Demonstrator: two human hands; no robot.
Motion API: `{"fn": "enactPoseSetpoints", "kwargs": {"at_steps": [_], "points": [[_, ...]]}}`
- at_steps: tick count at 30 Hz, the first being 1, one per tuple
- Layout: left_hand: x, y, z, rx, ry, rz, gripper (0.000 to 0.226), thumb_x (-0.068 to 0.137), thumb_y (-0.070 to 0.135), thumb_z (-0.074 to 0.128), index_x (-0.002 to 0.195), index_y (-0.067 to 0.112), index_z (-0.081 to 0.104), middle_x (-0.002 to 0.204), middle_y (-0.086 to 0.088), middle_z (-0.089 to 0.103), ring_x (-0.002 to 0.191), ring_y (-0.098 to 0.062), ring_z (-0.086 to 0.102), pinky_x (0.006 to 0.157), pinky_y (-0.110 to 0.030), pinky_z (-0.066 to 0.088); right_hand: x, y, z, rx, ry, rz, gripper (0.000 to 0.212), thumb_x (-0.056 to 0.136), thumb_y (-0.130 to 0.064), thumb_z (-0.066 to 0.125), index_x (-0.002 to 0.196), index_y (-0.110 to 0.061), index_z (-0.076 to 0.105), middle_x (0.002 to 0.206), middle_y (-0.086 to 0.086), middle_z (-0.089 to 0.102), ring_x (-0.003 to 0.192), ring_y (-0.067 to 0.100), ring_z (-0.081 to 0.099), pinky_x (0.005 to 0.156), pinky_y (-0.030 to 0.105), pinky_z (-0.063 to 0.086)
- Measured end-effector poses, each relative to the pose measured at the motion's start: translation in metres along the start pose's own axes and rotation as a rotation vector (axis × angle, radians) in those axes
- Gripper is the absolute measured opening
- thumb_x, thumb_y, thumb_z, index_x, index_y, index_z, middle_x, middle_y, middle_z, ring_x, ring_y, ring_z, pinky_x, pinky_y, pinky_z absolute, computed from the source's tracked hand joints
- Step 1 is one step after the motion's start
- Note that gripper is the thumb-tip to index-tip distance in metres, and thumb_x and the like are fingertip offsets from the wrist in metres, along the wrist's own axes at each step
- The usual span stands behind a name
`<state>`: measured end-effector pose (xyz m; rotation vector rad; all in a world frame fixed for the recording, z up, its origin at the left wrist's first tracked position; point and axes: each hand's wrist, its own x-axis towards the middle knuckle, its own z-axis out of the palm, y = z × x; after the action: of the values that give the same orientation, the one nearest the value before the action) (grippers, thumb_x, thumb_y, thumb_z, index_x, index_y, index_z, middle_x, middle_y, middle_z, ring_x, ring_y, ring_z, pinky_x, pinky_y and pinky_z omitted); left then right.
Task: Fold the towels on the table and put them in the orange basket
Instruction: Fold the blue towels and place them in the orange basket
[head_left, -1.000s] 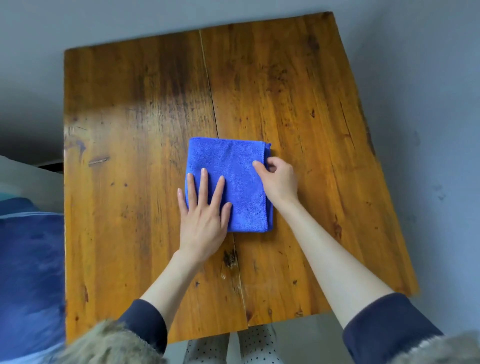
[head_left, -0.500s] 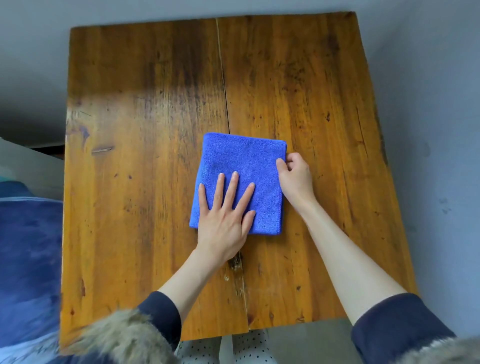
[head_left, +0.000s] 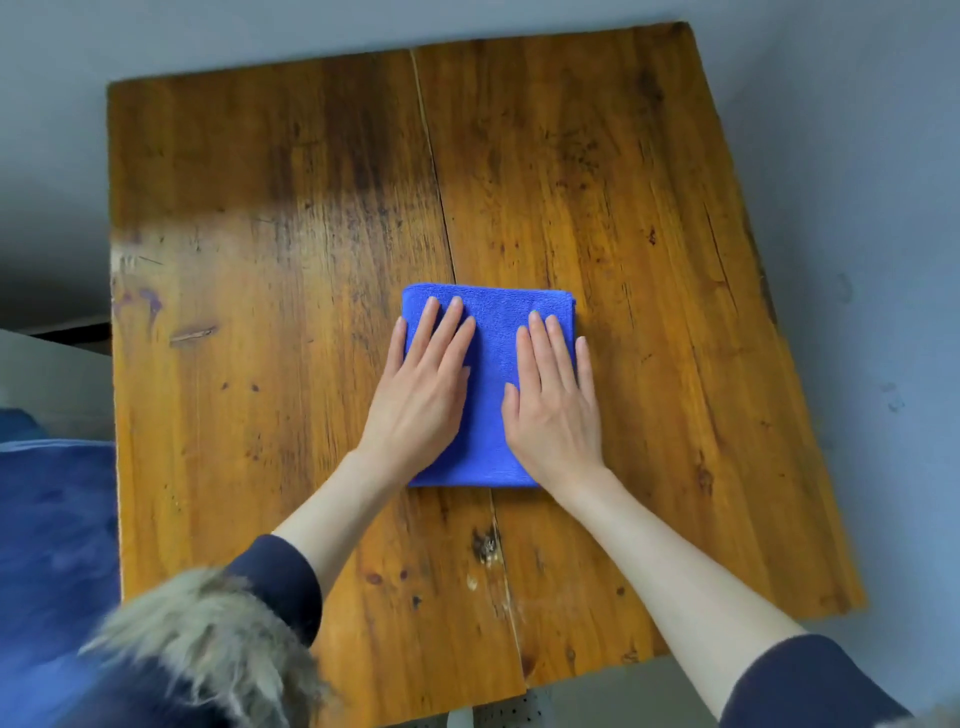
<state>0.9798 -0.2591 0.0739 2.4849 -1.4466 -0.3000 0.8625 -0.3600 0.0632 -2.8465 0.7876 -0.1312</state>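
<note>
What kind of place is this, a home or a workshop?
Probably a plain room at home, though I cannot be sure. A worn wooden table stands by a bare grey wall, and both hands press a folded blue towel flat on it. No tools are in view.

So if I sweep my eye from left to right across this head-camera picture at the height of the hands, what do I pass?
Bare wooden table → left hand → strip of the folded blue towel between the hands → right hand → more table → grey floor.
</note>
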Motion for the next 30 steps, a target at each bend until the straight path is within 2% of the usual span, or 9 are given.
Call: {"fn": "enactPoseSetpoints", "kwargs": {"at_steps": [3,6,9,15,19,23,26,28,30], "points": [[0.01,-0.008,0.004,0.085,-0.008,0.043,0.053,0.097,0.031,0.03,0.143,0.006,0.033,0.153,-0.013,0.025,0.143,-0.032,0.016,0.117,-0.046,0.008,0.012,0.008,0.003,-0.018,-0.046,0.03,0.058,0.092,-0.026,0.042,0.143,0.001,0.031,0.151,0.017,0.028,0.142,0.029,0.023,0.116,0.047,0.015],[0.009,-0.009,0.011,0.122,0.012,0.026,0.056,0.095,0.042,0.03,0.145,0.016,0.032,0.154,-0.015,0.021,0.143,-0.034,0.013,0.117,-0.046,0.007,0.016,0.016,0.008,0.052,-0.077,0.093,0.062,0.094,-0.035,0.038,0.147,-0.006,0.022,0.156,0.011,0.017,0.145,0.025,0.012,0.118,0.046,0.01],[0.008,-0.012,0.016,0.143,0.02,0.023,0.055,0.094,0.047,0.029,0.145,0.026,0.03,0.155,-0.014,0.019,0.144,-0.035,0.012,0.117,-0.046,0.008,0.012,0.019,0.012,0.124,-0.106,0.136,0.064,0.096,-0.04,0.033,0.149,-0.013,0.01,0.158,0.004,0.005,0.146,0.021,0.002,0.119,0.041,0.005],[0.01,-0.011,0.007,0.183,-0.075,0.04,0.057,0.095,0.047,0.021,0.147,0.024,0.025,0.155,-0.016,0.017,0.143,-0.038,0.01,0.116,-0.05,0.007,0.015,0.017,0.004,0.081,-0.188,0.163,0.065,0.097,-0.044,0.03,0.15,-0.017,0.003,0.159,0.001,-0.003,0.146,0.019,-0.006,0.117,0.047,-0.004],[-0.012,-0.014,-0.004,0.154,-0.094,0.054,0.053,0.097,0.042,0.02,0.145,0.024,0.031,0.154,-0.013,0.023,0.142,-0.038,0.017,0.112,-0.054,0.013,0.005,0.017,-0.011,0.078,-0.206,0.179,0.062,0.097,-0.043,0.032,0.15,-0.019,0.01,0.159,0.001,-0.001,0.146,0.019,-0.008,0.114,0.05,-0.008],[-0.057,-0.017,-0.002,0.145,-0.104,0.053,0.052,0.098,0.042,0.022,0.145,0.022,0.033,0.154,-0.013,0.023,0.142,-0.036,0.017,0.111,-0.055,0.017,-0.028,0.008,-0.021,0.073,-0.126,0.093,0.06,0.095,-0.038,0.036,0.148,-0.016,0.02,0.157,0.006,0.009,0.145,0.022,0.002,0.115,0.05,0.0],[-0.082,-0.012,0.002,0.142,-0.196,0.034,0.055,0.097,0.045,0.016,0.144,0.021,0.033,0.153,-0.014,0.024,0.14,-0.037,0.022,0.109,-0.057,0.024,-0.058,0.001,-0.014,0.015,-0.223,0.007,0.058,0.096,-0.038,0.036,0.147,-0.014,0.023,0.156,0.005,0.011,0.145,0.024,0.008,0.116,0.05,0.004],[-0.087,-0.009,0.002,0.115,-0.241,0.003,0.057,0.097,0.046,0.013,0.145,0.022,0.03,0.154,-0.012,0.021,0.141,-0.037,0.019,0.11,-0.056,0.021,-0.07,0.001,-0.009,0.015,-0.286,0.027,0.057,0.098,-0.04,0.029,0.148,-0.016,0.016,0.155,0.001,0.003,0.145,0.023,0.004,0.116,0.048,-0.001],[-0.086,-0.007,0.002,0.038,-0.243,-0.026,0.057,0.096,0.047,0.01,0.147,0.024,0.022,0.156,-0.006,0.009,0.144,-0.031,0.006,0.114,-0.051,0.009,-0.071,0.002,-0.008,0.057,-0.295,0.048,0.056,0.098,-0.042,0.022,0.148,-0.018,0.013,0.155,-0.002,-0.001,0.145,0.019,-0.004,0.116,0.047,-0.006]]}}
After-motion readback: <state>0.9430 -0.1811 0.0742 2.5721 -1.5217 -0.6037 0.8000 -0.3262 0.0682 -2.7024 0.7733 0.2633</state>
